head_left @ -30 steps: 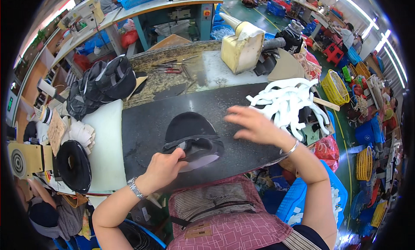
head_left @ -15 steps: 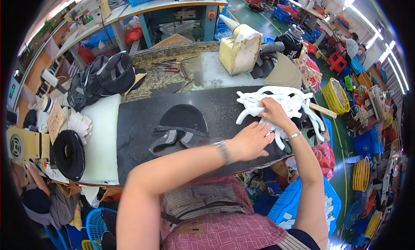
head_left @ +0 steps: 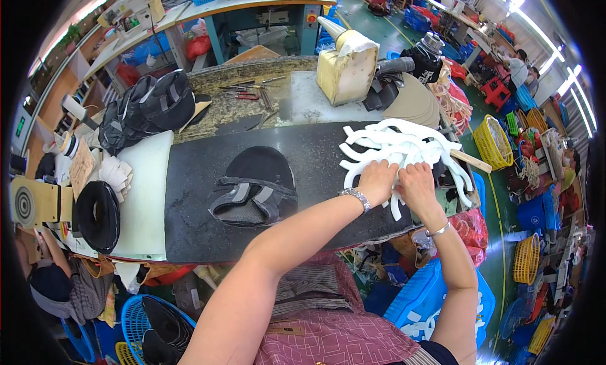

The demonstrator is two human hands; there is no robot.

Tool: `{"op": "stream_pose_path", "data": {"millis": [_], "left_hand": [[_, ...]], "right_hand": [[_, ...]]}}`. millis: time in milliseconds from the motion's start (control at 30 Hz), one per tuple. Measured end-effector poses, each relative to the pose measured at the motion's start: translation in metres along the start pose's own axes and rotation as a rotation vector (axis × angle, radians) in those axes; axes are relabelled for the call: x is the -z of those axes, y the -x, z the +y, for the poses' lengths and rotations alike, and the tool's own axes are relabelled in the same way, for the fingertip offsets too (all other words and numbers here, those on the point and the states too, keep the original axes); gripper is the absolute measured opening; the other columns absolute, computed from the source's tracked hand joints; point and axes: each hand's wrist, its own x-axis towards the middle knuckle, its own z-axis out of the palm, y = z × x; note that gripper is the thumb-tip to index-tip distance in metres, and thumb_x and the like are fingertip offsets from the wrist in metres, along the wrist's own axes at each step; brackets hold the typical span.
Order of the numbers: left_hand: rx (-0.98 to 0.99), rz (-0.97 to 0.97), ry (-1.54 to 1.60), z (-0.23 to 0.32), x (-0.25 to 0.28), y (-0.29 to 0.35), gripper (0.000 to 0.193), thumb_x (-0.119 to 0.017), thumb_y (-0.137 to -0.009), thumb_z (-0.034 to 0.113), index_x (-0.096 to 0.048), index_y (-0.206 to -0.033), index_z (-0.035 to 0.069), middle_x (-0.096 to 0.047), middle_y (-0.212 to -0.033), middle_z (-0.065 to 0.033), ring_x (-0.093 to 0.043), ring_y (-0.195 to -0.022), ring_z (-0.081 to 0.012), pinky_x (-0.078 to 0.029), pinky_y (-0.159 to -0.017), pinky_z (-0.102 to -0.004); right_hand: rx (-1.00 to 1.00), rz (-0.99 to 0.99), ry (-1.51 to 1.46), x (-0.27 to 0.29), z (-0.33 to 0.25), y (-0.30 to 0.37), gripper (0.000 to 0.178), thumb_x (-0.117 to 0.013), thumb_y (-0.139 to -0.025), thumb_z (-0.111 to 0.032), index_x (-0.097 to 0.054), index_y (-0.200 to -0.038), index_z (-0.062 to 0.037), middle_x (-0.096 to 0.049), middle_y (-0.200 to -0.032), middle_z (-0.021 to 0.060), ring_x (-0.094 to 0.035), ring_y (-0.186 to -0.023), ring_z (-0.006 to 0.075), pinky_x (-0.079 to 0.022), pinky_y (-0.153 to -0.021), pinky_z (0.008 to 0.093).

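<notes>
A tangled pile of white, curved foam-like strips [head_left: 404, 138] lies at the right end of the dark work surface [head_left: 196, 194]. My left hand [head_left: 377, 182], with a watch at its wrist, is closed on a strip at the pile's near side. Close beside it, my right hand [head_left: 418, 187], wearing a bracelet, has its fingers curled down onto the strips too. The fingertips of both are partly hidden. Left of the hands sits a black fabric shoe upper [head_left: 259, 176] with grey straps, touched by neither hand.
More black uppers [head_left: 151, 103] are piled at the back left, near a black ring-shaped roll [head_left: 98, 217]. Behind the work surface are hand tools [head_left: 249, 92], a yellowish glue container [head_left: 346, 68] and a black bottle [head_left: 424, 59]. A blue basket [head_left: 435, 302] stands below right.
My left hand has gone from hovering blurred over the surface to gripping at the pile. My right hand has drawn nearer, beside it. The strips have shifted; the view has moved slightly.
</notes>
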Motion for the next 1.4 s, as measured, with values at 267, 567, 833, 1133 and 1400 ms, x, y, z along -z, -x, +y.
{"op": "stream_pose_path", "data": {"millis": [267,567,833,1133,1400], "left_hand": [[0.023,-0.465,0.588,-0.045,0.047,0.003,0.069,-0.064,-0.064,0.006,-0.038,-0.128,0.002,-0.056,-0.107,-0.0169,-0.053,-0.104,-0.0269,-0.043,-0.086,-0.0333],[0.122,-0.013,0.204,-0.066,0.221,0.171,0.036,-0.065,-0.079,0.021,-0.055,-0.109,0.003,-0.062,-0.096,-0.0129,-0.06,-0.091,-0.0245,-0.048,-0.08,-0.0322],[-0.093,-0.003,-0.12,-0.097,0.171,0.277,0.038,-0.07,-0.071,0.018,-0.054,-0.101,0.002,-0.059,-0.092,-0.0139,-0.059,-0.085,-0.0298,-0.048,-0.072,-0.0358],[0.345,0.137,0.212,-0.113,0.174,0.255,0.021,-0.069,-0.075,0.018,-0.058,-0.079,0.0,-0.062,-0.067,-0.0136,-0.062,-0.06,-0.0232,-0.046,-0.054,-0.0304],[0.447,-0.009,0.368,-0.126,0.172,0.229,0.026,-0.069,-0.078,0.026,-0.06,-0.078,0.001,-0.06,-0.061,-0.0084,-0.055,-0.054,-0.0116,-0.044,-0.051,-0.027]], "right_hand": [[-0.56,0.056,-1.213,0.066,-0.001,0.014,0.017,-0.057,-0.083,-0.02,-0.05,-0.091,-0.0056,-0.049,-0.056,-0.0002,-0.037,-0.039,0.0073,-0.028,-0.037,0.0199],[-0.334,-0.335,-1.875,0.061,-0.077,0.038,0.032,-0.067,-0.078,-0.027,-0.058,-0.089,0.0007,-0.055,-0.081,0.0024,-0.051,-0.066,0.0101,-0.041,-0.059,0.0232],[0.796,-0.159,-0.561,0.089,-0.197,-0.063,0.008,-0.063,-0.07,-0.013,-0.062,-0.072,-0.0048,-0.054,-0.113,0.0103,-0.063,-0.068,0.0282,-0.051,-0.062,0.0358],[0.666,0.024,-0.817,0.104,-0.182,-0.061,0.009,-0.066,-0.07,-0.011,-0.065,-0.078,-0.0065,-0.06,-0.101,0.0069,-0.062,-0.07,0.0236,-0.05,-0.06,0.0338],[0.609,0.074,-1.164,0.051,-0.227,-0.07,0.021,-0.069,-0.071,-0.014,-0.066,-0.09,-0.0074,-0.062,-0.072,0.0064,-0.059,-0.068,0.0238,-0.047,-0.064,0.034]]}}
